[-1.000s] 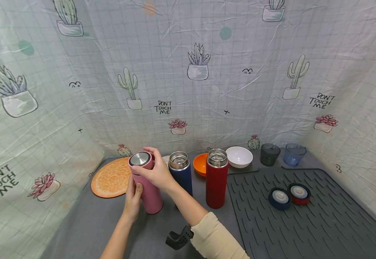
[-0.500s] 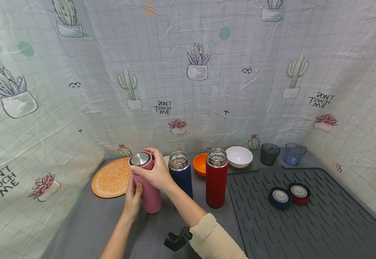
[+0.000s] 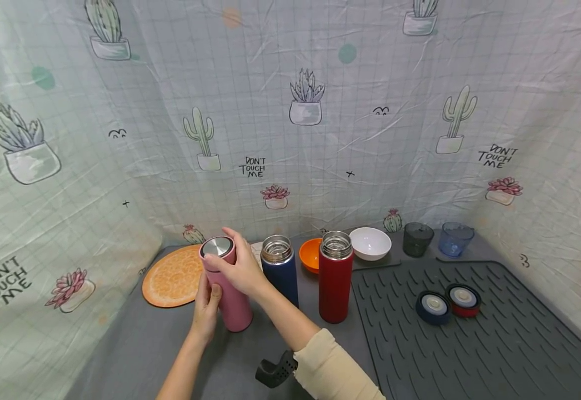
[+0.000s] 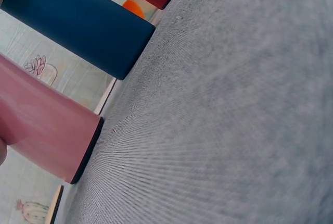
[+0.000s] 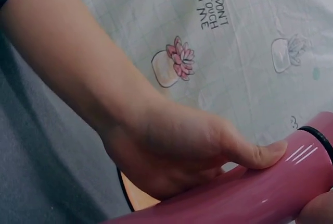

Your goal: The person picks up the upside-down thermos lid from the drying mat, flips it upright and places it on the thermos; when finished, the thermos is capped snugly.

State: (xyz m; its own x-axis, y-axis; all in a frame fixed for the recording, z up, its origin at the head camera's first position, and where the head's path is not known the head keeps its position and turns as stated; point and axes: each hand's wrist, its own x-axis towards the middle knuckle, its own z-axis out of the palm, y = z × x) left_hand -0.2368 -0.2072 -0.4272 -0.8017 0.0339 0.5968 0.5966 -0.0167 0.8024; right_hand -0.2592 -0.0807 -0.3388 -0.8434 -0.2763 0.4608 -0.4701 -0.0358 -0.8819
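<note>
A: Hands first. Where are they?

B: Both on the pink bottle (image 3: 230, 289), which stands upright on the grey table (image 3: 135, 344), left of the blue bottle (image 3: 280, 275). Left hand (image 3: 205, 308) wraps the lower body, thumb across the front. Right hand (image 3: 238, 266) is curled round the top, over the pink cap (image 3: 218, 249) with the steel disc.

A: Firm grip on the cap?

B: Fingers curl round it; how tight, can't tell from the head view. The right wrist view shows the other hand's thumb flat on the pink side, near a thin dark seam.

A: Neighbours?

B: Blue bottle just right of the pink one, then a red bottle (image 3: 335, 283), both open at the top (steel rims showing). In the left wrist view the pink base sits flat on the table, apart from the blue one.

A: The rest?

B: Round orange mat (image 3: 170, 276) behind the pink bottle to the left. Orange bowl (image 3: 310, 254) and white bowl (image 3: 370, 243) behind the bottles. Dark cup (image 3: 417, 238) and blue cup (image 3: 454, 238) further right. On the ribbed grey mat (image 3: 495, 339), a blue lid (image 3: 433, 306) and a red lid (image 3: 463, 299) lie side by side, touching. Cactus-print sheet (image 3: 320, 139) behind everything.
</note>
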